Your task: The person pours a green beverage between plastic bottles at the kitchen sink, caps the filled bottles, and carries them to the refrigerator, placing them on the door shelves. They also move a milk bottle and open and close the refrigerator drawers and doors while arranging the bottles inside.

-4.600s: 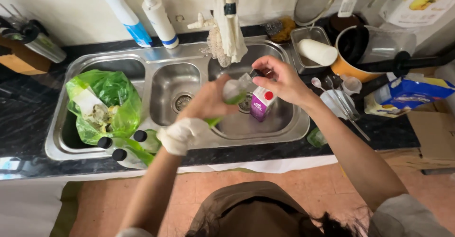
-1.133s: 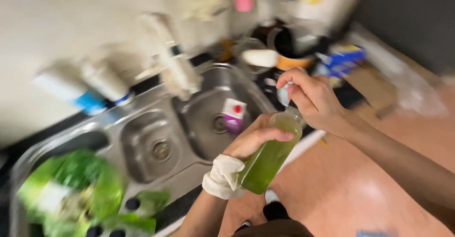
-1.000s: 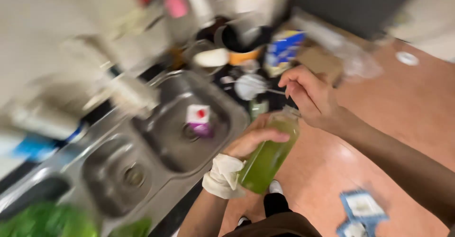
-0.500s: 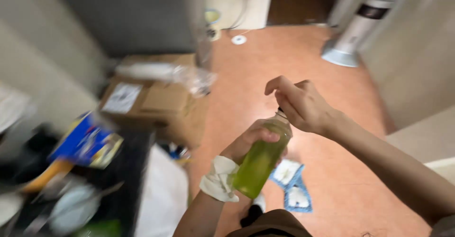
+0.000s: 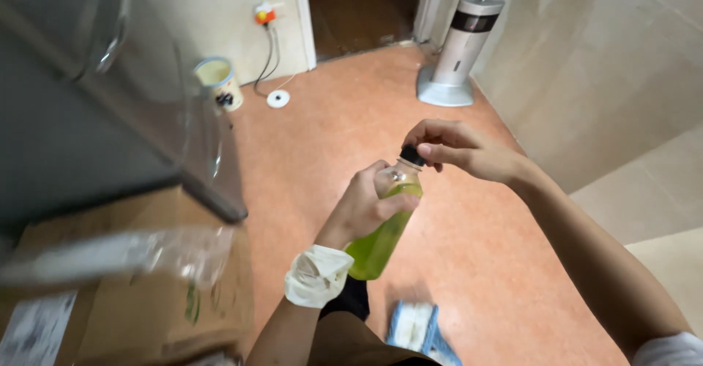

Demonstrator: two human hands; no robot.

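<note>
Now, from the head camera, the left hand is wrapped around the upper body of a clear bottle of green liquid, fingers closed on it, holding it tilted in front of the body above the orange floor; a crumpled white wrapping sits at that wrist; the right hand pinches the dark cap at the bottle's neck, fingertips closed on it. Half a second ago the view was still sweeping past the counter and the cardboard box; now it has steadied on the open room, well away from the sink; the bottle stays held in both hands, cap seated on the neck. A cardboard box lies lower left; a white and grey cylindrical appliance stands by the wall; a small white pail rests near a doorway; a blue and white packet lies on the floor.
</note>
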